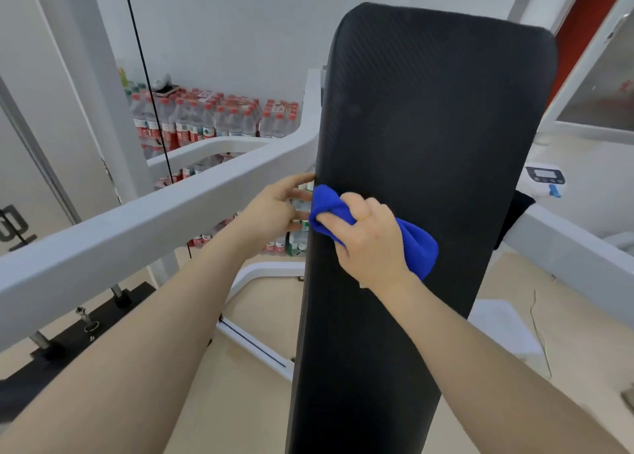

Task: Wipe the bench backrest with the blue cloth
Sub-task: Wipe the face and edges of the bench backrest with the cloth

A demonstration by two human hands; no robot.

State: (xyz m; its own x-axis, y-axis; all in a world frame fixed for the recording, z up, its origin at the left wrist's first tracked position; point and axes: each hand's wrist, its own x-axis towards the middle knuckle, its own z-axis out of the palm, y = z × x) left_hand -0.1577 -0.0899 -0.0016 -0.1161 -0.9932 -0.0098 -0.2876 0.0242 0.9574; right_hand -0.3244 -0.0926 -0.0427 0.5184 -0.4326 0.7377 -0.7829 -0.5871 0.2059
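— So, biggest thing first?
— That black bench backrest (pixel 429 144), tilted upright and filling the middle of the view, with a white machine frame (pixel 137 227) crossing behind it on the left.
— And behind the frame?
— Packs of red-capped water bottles (pixel 212 117) stacked against the wall.
— The hands?
— Right hand (pixel 370 244) is bunched tight around the blue cloth (pixel 417 247), pressing it onto the pad near its left edge. Left hand (pixel 274 210) is spread open — fingers reaching behind that same edge, just beside the cloth.
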